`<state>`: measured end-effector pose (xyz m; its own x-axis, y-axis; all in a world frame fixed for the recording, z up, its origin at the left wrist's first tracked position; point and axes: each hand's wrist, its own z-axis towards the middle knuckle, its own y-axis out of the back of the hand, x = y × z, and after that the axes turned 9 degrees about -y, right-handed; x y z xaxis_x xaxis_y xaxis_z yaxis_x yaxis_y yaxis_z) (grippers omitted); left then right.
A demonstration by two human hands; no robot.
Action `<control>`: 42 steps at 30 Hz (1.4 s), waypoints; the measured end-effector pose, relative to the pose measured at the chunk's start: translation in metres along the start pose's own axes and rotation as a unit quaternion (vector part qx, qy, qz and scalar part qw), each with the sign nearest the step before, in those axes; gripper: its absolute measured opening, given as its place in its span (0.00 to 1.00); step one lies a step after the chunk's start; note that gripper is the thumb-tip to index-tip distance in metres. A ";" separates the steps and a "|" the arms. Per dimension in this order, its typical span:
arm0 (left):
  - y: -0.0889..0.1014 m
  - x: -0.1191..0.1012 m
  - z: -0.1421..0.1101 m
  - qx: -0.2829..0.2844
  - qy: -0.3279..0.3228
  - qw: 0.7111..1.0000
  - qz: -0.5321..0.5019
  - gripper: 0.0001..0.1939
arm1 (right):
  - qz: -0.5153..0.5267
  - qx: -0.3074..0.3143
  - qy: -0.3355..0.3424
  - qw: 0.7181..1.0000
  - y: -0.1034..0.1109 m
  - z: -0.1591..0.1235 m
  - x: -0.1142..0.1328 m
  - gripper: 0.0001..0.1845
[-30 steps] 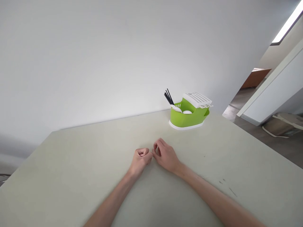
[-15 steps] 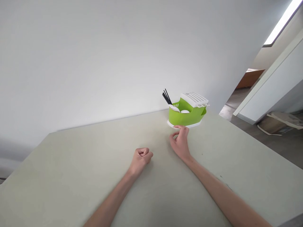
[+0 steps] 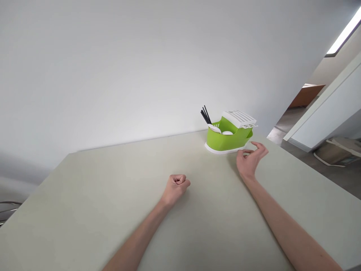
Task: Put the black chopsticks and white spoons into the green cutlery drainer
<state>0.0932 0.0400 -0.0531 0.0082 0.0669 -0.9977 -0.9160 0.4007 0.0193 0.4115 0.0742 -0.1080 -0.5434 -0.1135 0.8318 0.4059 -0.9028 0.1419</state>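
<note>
My left hand (image 3: 176, 189) rests on the table (image 3: 113, 192) as a closed fist, with nothing seen in it. My right hand (image 3: 250, 161) is at the near right corner of a green and white utensil holder (image 3: 228, 142), its fingers bent and apart, holding nothing. Whether the fingertips touch the holder's base I cannot tell. Several black chopsticks (image 3: 206, 114) lean in the holder's left end. White spoons (image 3: 214, 128) lie in its open middle. A white slotted top (image 3: 239, 117) covers the right part.
A pale wall (image 3: 141, 75) runs along the table's back edge. Past the right edge are a floor, a white partition (image 3: 324, 109) and a brownish bag-like object (image 3: 335, 152). Thin metal bars (image 3: 9, 205) show beyond the left edge.
My right hand has moved right, from the front of the holder to its right corner. The whole view has shifted slightly; my left fist keeps its shape and place.
</note>
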 end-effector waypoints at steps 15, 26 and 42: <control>-0.003 -0.003 -0.003 0.017 -0.008 1.000 0.019 0.24 | -0.012 0.151 -0.056 0.987 -0.002 0.002 -0.013 0.50; -0.001 0.001 -0.005 0.035 -0.016 0.999 0.033 0.23 | -0.027 0.172 -0.004 0.985 0.002 -0.001 0.001 0.41; -0.006 -0.005 -0.006 0.049 -0.008 0.998 0.042 0.23 | -0.184 0.120 0.072 0.973 0.001 -0.011 0.009 0.20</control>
<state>0.0958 0.0320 -0.0489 -0.0601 0.1178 -0.9912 -0.8697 0.4812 0.1099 0.3987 0.0679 -0.1060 -0.7750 0.1261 0.6192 0.3144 -0.7730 0.5510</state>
